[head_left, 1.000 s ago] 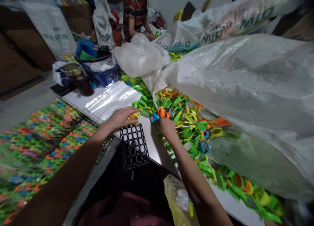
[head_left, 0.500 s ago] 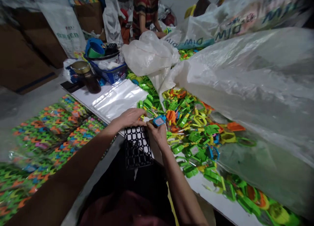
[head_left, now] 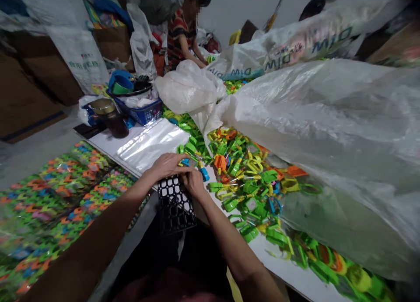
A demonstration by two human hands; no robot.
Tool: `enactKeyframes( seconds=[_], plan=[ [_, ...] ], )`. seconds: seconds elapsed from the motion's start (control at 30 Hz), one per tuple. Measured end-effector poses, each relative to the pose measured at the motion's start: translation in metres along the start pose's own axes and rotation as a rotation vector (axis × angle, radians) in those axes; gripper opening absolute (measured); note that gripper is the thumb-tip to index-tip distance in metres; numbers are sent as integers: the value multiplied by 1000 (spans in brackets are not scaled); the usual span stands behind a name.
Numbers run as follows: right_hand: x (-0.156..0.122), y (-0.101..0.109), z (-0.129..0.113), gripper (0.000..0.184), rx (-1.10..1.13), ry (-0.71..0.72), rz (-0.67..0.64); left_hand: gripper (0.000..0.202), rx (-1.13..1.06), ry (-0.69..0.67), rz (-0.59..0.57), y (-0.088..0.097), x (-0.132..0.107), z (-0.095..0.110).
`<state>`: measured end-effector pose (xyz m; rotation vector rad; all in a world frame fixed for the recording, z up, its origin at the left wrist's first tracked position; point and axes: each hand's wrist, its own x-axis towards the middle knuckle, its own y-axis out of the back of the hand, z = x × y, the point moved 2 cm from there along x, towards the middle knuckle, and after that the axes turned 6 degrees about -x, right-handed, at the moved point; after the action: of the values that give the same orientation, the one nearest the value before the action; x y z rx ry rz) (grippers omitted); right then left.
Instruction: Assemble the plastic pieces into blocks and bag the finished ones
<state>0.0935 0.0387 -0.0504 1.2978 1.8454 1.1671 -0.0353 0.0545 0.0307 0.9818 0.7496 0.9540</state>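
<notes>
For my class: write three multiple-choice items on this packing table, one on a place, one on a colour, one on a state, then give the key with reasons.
1. Where does the black grid tray lie?
A. at the table's near edge, by both hands
B. in the blue basket
C. on the floor

2. What colour is the small piece beside the right hand?
A. red
B. blue
C. white

3. How is the dark jar?
A. tipped over
B. open
C. upright, lid on

Key: A, the left hand rests at its top; B, its blue shows; C, gold lid on top.
</notes>
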Motion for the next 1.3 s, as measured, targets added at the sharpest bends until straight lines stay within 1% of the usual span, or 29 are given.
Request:
enactKeyframes(
  seconds=[0.1, 0.17, 0.23, 0.3, 0.33, 0.4, 0.47, 0.53, 0.57, 0.6, 0.63, 0.7, 0.73, 0.77, 0.8, 0.83, 0.9, 0.97, 1.03, 1.1, 1.17, 1.23, 1.3],
  plan=[
    [0, 4, -1, 26, 72, 0, 26, 47, 60, 10, 37, -1, -1, 3],
    [-4, 10, 1, 23, 124, 24, 12, 44, 86, 28, 55, -2, -3, 4],
    [-6, 20, 7, 20, 153, 52, -39, 41, 93, 38, 62, -2, -5, 1],
    [-5, 33, 14, 24, 108, 45, -55, 40, 88, 57, 68, -2, -6, -4],
    [-2, 40, 18, 27, 42, 9, -41, 40, 81, 77, 73, -1, -5, -7],
    [6, 51, 25, 34, -142, -116, -23, 42, 63, 126, 79, 2, -2, -11],
    [15, 57, 27, 33, -291, -234, -68, 45, 47, 168, 66, 7, 2, -15],
    [19, 61, 27, 30, -327, -277, -111, 49, 35, 178, 36, 14, 2, -19],
    [18, 63, 27, 29, -315, -268, -97, 53, 10, 176, 41, 19, -1, -22],
    [15, 65, 26, 27, -283, -234, -48, 56, -38, 183, 70, 24, -5, -27],
    [9, 66, 26, 26, -232, -174, 20, 59, -106, 202, 128, 29, -12, -33],
    [-9, 66, 25, 23, -88, -10, 161, 59, -253, 275, 292, 37, -28, -45],
    [-20, 63, 25, 21, -14, 69, 200, 58, -298, 314, 362, 38, -36, -49],
    [-31, 59, 24, 21, 39, 125, 204, 57, -308, 339, 398, 37, -43, -52],
    [-42, 52, 24, 20, 59, 149, 171, 57, -289, 335, 402, 33, -48, -51],
    [-51, 45, 24, 21, 53, 151, 127, 57, -251, 310, 377, 27, -50, -49],
    [-65, 33, 24, 23, 1, 112, 61, 55, -154, 246, 288, 12, -49, -41],
    [-71, 25, 25, 24, -64, 28, 46, 51, -68, 230, 224, -2, -44, -34],
    [-68, 22, 27, 24, -135, -100, 7, 48, -13, 245, 203, -10, -39, -29],
    [-61, 22, 29, 23, -191, -228, -68, 45, 9, 235, 197, -12, -34, -26],
    [-53, 23, 31, 22, -189, -285, -128, 43, 20, 222, 174, -10, -31, -23],
    [-47, 27, 33, 22, -103, -268, -117, 40, 28, 223, 140, -5, -30, -20],
    [-43, 31, 36, 22, 65, -227, -46, 39, 25, 212, 113, -1, -30, -17]
  ],
)
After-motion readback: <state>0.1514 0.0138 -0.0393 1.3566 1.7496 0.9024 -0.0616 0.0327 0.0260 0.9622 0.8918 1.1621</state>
